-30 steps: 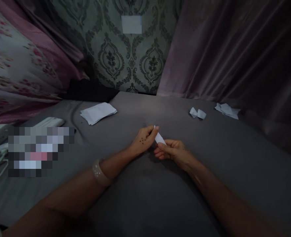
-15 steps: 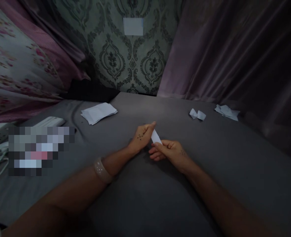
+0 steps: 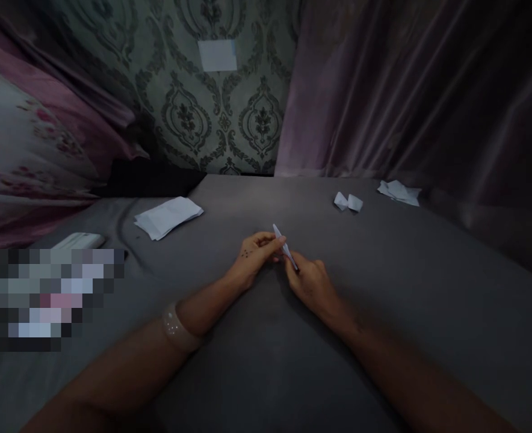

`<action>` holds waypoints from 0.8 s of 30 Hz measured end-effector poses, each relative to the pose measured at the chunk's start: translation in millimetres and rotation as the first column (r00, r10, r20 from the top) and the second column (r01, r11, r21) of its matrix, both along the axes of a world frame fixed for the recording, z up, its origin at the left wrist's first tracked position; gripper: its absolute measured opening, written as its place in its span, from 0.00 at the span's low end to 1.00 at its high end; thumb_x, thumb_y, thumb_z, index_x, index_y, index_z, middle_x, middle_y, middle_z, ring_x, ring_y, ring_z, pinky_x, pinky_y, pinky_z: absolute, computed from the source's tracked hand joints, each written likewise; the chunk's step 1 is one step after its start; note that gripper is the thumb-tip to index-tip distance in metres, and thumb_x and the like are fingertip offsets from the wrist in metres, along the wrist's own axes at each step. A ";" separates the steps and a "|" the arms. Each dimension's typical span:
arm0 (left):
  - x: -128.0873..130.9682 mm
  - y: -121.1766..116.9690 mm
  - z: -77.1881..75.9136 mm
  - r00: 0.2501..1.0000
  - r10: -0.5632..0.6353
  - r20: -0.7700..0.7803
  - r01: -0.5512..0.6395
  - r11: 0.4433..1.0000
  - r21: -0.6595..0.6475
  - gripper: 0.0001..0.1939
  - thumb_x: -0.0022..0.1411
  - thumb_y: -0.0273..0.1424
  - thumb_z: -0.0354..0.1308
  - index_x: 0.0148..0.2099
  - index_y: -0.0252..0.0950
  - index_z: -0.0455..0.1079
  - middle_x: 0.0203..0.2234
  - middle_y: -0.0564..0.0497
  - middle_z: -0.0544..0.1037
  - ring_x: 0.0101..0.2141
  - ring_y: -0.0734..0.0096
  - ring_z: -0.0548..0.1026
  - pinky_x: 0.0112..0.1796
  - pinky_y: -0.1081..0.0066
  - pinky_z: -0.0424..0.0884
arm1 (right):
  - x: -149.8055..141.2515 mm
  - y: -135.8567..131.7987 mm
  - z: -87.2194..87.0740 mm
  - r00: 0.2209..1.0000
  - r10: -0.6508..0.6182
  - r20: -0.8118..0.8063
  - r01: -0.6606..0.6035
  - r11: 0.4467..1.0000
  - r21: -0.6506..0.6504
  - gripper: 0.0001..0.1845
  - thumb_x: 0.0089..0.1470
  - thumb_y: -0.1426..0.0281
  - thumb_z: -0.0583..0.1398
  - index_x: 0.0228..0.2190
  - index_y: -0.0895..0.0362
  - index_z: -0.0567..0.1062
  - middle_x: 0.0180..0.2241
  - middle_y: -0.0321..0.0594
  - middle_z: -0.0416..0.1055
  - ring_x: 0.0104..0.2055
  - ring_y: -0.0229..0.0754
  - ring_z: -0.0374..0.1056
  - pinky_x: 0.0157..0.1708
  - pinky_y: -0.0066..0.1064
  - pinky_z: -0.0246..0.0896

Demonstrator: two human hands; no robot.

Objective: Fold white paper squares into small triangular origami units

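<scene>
Between my two hands is a small folded piece of white paper [image 3: 277, 231], turned nearly edge-on to me. My left hand [image 3: 259, 255] pinches it from the left, with the thumb lying across its upper part. At its lower end my right hand [image 3: 312, 279] grips it, fingers mostly tucked out of sight behind. Both hands are just above the grey sheet [image 3: 266, 355]. Farther off to the right lie a small folded paper shape [image 3: 348, 202] with two pointed lobes and a few loose paper pieces [image 3: 399, 192].
A stack of white paper sheets [image 3: 169, 216] lies at the back left, before a black cloth [image 3: 153, 179]. On the left are a white device [image 3: 80, 240], cables and a blurred-out patch. Curtains [image 3: 351, 90] hang at both sides of the patterned wall [image 3: 223, 120], which bears a white card [image 3: 218, 55].
The folded paper has turned from showing its flat face to nearly edge-on. My right hand has rolled over, knuckles up, and my left thumb has come down across the paper. The view has shifted slightly.
</scene>
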State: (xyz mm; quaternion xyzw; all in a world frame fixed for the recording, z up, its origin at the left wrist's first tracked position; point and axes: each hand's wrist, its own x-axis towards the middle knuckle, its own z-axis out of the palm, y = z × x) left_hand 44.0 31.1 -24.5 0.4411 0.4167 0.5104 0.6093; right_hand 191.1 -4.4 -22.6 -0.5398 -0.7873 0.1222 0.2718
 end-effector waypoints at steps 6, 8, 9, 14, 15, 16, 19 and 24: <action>-5.3 2.3 2.1 1.000 -0.020 -0.010 0.020 1.000 -0.011 0.16 0.50 0.40 0.67 0.36 0.32 0.75 0.28 0.50 0.77 0.29 0.75 0.74 0.32 0.75 0.68 | -0.2 2.4 4.7 0.984 -0.012 -0.176 -0.004 0.996 -0.091 0.17 0.61 0.60 0.52 0.38 0.55 0.78 0.26 0.39 0.77 0.26 0.40 0.71 0.27 0.28 0.56; -6.4 2.3 1.6 0.999 -0.034 -0.029 0.034 0.999 -0.017 0.17 0.50 0.40 0.67 0.37 0.32 0.75 0.29 0.50 0.77 0.29 0.75 0.74 0.31 0.75 0.68 | 0.6 5.8 2.6 0.955 -0.030 -0.294 -0.011 0.990 -0.138 0.18 0.61 0.59 0.53 0.36 0.55 0.78 0.28 0.40 0.78 0.27 0.40 0.72 0.27 0.28 0.58; -6.6 2.1 1.3 0.998 -0.049 -0.042 0.048 0.999 -0.015 0.17 0.51 0.40 0.67 0.37 0.32 0.75 0.30 0.50 0.77 0.30 0.74 0.74 0.31 0.75 0.68 | 1.2 7.8 0.4 0.936 -0.040 -0.349 -0.017 0.987 -0.160 0.19 0.60 0.59 0.53 0.35 0.56 0.79 0.29 0.41 0.78 0.27 0.40 0.73 0.27 0.27 0.60; -6.8 -0.6 3.8 0.985 -0.119 -0.124 0.125 0.992 0.036 0.17 0.54 0.40 0.63 0.40 0.32 0.76 0.32 0.47 0.78 0.32 0.72 0.74 0.32 0.74 0.68 | 3.6 15.6 -9.8 0.878 -0.080 -0.471 -0.031 0.974 -0.224 0.19 0.58 0.59 0.54 0.31 0.58 0.78 0.27 0.42 0.78 0.26 0.41 0.74 0.25 0.27 0.62; -6.9 -1.4 5.4 0.982 -0.122 -0.147 0.130 0.990 0.048 0.16 0.55 0.40 0.63 0.40 0.32 0.76 0.33 0.47 0.78 0.32 0.71 0.74 0.32 0.74 0.68 | 3.8 16.1 -10.3 0.880 -0.086 -0.467 -0.016 0.977 -0.211 0.18 0.58 0.60 0.54 0.30 0.58 0.78 0.26 0.42 0.78 0.26 0.41 0.73 0.25 0.27 0.62; -7.0 -2.2 7.4 0.977 -0.123 -0.175 0.136 0.989 0.061 0.16 0.56 0.39 0.61 0.40 0.32 0.77 0.33 0.46 0.79 0.32 0.71 0.74 0.33 0.74 0.68 | 3.9 16.4 -10.2 0.883 -0.095 -0.460 0.003 0.981 -0.196 0.18 0.58 0.61 0.54 0.30 0.59 0.79 0.26 0.42 0.77 0.26 0.41 0.73 0.25 0.27 0.62; -7.3 -4.2 13.1 0.952 -0.130 -0.276 0.164 0.981 0.103 0.14 0.59 0.36 0.57 0.39 0.31 0.78 0.30 0.48 0.78 0.32 0.70 0.74 0.33 0.73 0.68 | 3.8 15.9 -8.6 0.887 -0.140 -0.440 0.059 0.980 -0.192 0.16 0.56 0.62 0.55 0.31 0.59 0.80 0.26 0.43 0.78 0.27 0.42 0.73 0.24 0.27 0.61; -6.4 -4.7 13.2 0.926 -0.128 -0.356 0.191 0.970 0.148 0.15 0.54 0.24 0.52 0.39 0.33 0.78 0.30 0.49 0.79 0.34 0.68 0.75 0.38 0.71 0.69 | 3.5 14.1 -7.9 0.874 -0.206 -0.440 0.097 0.962 -0.257 0.16 0.55 0.62 0.56 0.31 0.59 0.80 0.26 0.43 0.78 0.25 0.41 0.73 0.21 0.26 0.60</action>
